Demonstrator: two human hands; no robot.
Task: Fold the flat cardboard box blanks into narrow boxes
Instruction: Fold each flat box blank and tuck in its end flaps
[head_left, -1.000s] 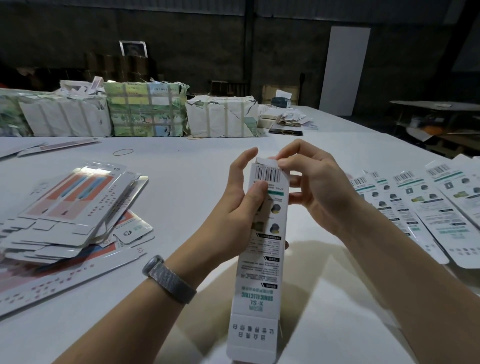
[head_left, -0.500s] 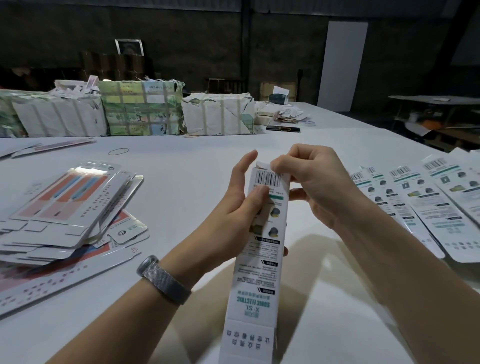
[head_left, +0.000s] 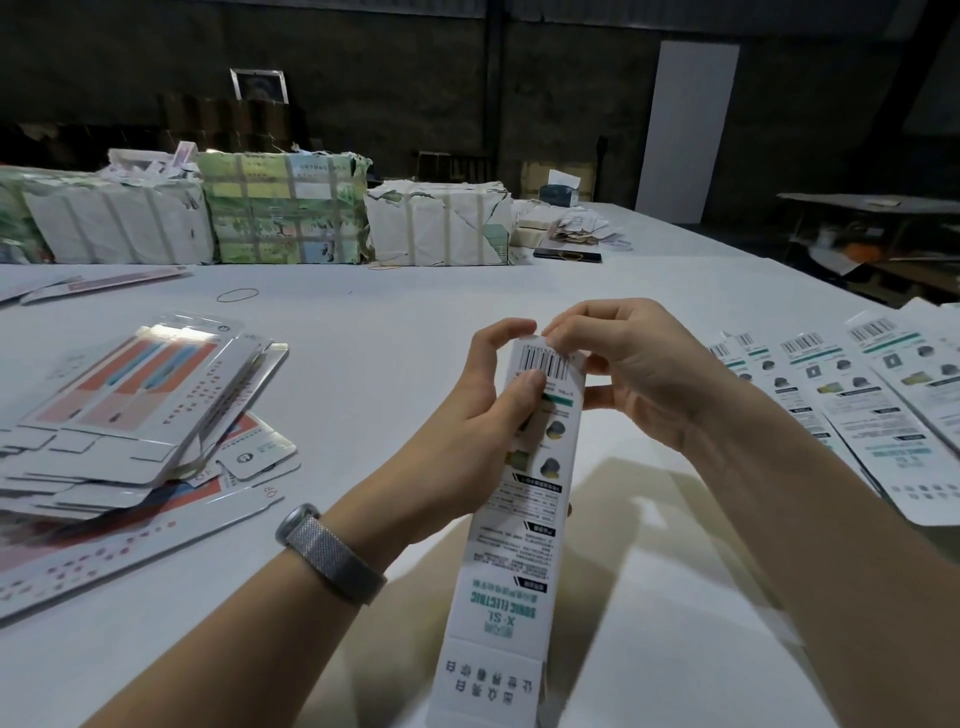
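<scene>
The narrow box (head_left: 524, 499) stood above the table (head_left: 395, 322), long axis pointing away from the person; the left hand (head_left: 467, 431) gripped its upper part; the right hand (head_left: 618, 364) pinched, it seemed, the far-end flap.

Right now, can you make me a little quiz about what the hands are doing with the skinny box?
1. True or false: the left hand holds the narrow box around its upper part.
2. What does the right hand work on? A) the box's top end by the barcode B) the rubber band C) the wrapped bundles
3. Fill in: the flat blanks with orange and blue print lie to the person's ____ on the table.

Key: 1 true; 2 A; 3 left.
</scene>
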